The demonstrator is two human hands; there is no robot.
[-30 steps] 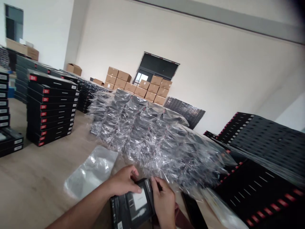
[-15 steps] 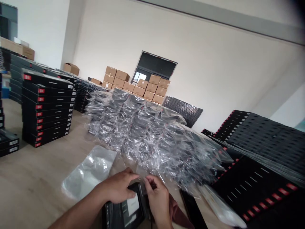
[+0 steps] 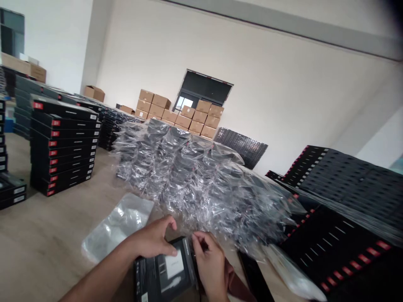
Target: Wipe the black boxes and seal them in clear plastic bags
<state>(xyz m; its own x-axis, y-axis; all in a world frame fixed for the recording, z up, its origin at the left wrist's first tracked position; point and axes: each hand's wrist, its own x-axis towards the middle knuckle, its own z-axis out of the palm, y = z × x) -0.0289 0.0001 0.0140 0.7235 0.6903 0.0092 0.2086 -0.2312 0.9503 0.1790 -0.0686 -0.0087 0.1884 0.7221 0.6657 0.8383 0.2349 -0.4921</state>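
Forward of my right hand [image 3: 210, 264], a heaped mound of clear-bagged black boxes [image 3: 195, 184] obstructs passage. Rightward, flat black red-marked cartons [image 3: 333, 247] obstruct. Leftward, my left hand [image 3: 151, 240] can pass over a flat translucent plastic bag [image 3: 116, 228] onto the pale wooden tabletop [image 3: 40, 235].

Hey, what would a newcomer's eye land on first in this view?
A large heap of black boxes in clear plastic bags fills the middle of the view. Just below it, the left hand and right hand hold a black box. Brown cardboard cartons stand stacked behind the heap.
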